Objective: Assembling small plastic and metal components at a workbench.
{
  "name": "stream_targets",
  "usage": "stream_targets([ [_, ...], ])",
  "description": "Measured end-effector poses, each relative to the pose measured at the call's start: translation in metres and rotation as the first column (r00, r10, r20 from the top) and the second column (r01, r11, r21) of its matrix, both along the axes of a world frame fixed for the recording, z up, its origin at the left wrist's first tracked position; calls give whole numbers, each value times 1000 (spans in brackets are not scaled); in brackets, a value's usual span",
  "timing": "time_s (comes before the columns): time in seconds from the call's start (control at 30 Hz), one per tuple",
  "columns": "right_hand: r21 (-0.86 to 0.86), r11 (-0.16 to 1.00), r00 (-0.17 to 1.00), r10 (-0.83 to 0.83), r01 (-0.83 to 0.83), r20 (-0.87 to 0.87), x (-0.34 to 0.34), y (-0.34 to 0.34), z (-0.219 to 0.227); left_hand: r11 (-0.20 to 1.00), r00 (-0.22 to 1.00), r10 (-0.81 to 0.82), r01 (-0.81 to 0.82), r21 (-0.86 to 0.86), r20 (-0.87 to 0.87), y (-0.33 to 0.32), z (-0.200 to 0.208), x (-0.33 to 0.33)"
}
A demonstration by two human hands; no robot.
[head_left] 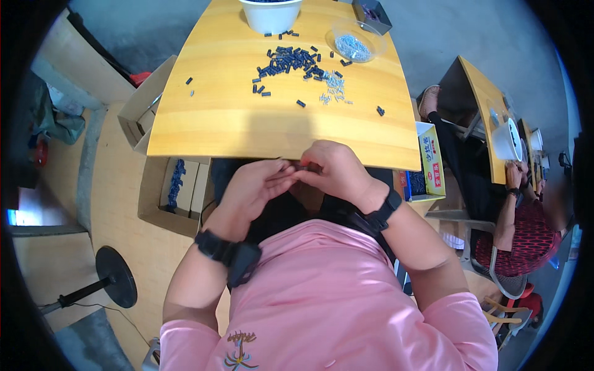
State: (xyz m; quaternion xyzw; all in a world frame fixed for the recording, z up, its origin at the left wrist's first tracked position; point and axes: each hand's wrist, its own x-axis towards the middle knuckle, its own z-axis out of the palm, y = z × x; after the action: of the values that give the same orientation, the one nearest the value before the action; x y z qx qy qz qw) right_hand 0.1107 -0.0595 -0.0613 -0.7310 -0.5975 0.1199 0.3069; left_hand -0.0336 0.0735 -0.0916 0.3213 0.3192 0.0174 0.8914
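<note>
My left hand and my right hand meet at the near edge of the wooden table. Both sets of fingers are closed in a pinch around a small dark piece; the fingers cover much of it. Farther in on the tabletop lies a loose pile of small black cylinder-shaped pieces, with a few strays around it. Beside it, on the right, are scattered small silvery metal bits. More silvery bits fill a clear round bowl at the far right.
A white tub of dark pieces and a black box stand at the far edge. Cardboard boxes flank the table on the left, a yellow box on the right. Another person sits at a table farther right. A round black stand base is at left.
</note>
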Motion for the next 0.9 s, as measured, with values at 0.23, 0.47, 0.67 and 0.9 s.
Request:
stream_targets([
  [0.23,23,999,995,-21,24,-97,13,2,3,962,959,260,-247,120,-111,68,4,-77],
  [0.47,-45,998,967,-48,38,-248,4,29,16,970,995,96,-89,227,-22,53,24,-31],
  [0.67,209,976,986,94,-64,-137,-4,50,14,981,999,-16,8,194,39,35,21,-7],
  [0.9,143,988,984,83,-60,-155,1,47,3,995,999,-18,15,100,33,25,20,4],
])
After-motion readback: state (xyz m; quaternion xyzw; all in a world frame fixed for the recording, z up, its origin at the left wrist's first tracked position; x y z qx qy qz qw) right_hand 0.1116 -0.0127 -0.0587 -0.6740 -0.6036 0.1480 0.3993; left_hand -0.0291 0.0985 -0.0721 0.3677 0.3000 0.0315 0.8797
